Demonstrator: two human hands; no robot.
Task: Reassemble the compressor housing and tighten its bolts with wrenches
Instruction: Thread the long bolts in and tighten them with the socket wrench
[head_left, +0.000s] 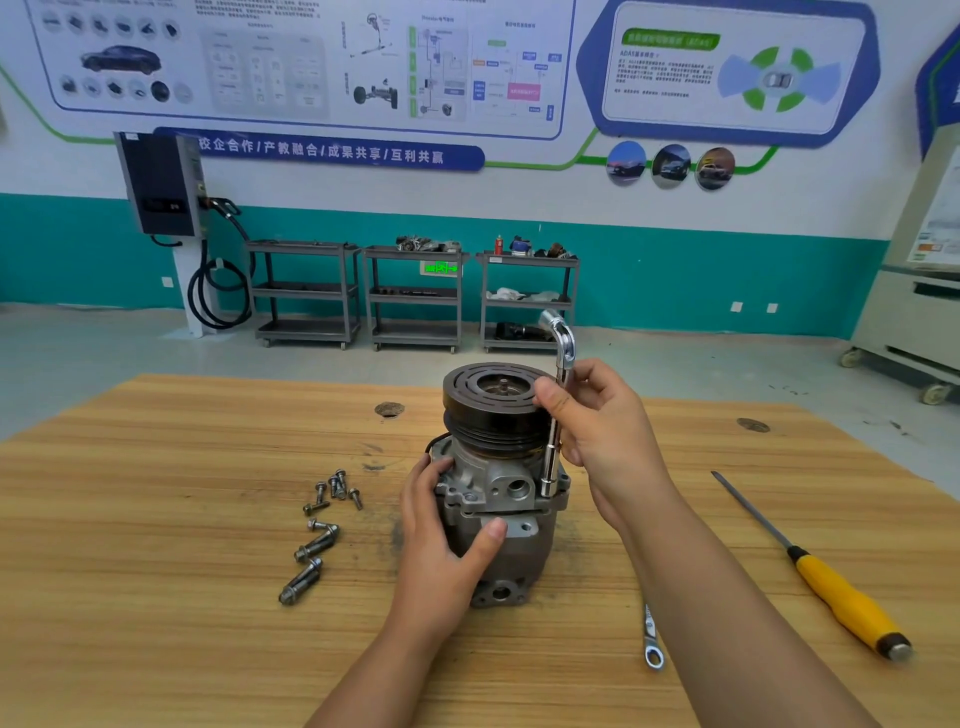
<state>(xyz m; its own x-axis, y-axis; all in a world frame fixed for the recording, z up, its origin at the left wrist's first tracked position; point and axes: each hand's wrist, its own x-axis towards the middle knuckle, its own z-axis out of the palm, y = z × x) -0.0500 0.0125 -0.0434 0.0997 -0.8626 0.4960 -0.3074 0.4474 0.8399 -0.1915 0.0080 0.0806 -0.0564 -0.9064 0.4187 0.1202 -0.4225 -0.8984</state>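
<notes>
A grey metal compressor housing (511, 499) stands upright on the wooden table (156, 571), its black grooved pulley (491, 402) on top. My left hand (441, 540) grips the housing's left side, thumb across the front flange. My right hand (597, 426) pinches a chrome L-shaped socket wrench (558, 395) that stands vertical at the housing's right shoulder, its lower end set down on the flange there. Several loose bolts (332, 493) lie left of the housing, with two longer bolts (309, 564) below them.
A combination wrench (652, 644) lies on the table under my right forearm. A yellow-handled screwdriver (831, 587) lies at the right. Three grey carts (415, 296) stand against the far wall, beyond the table's back edge.
</notes>
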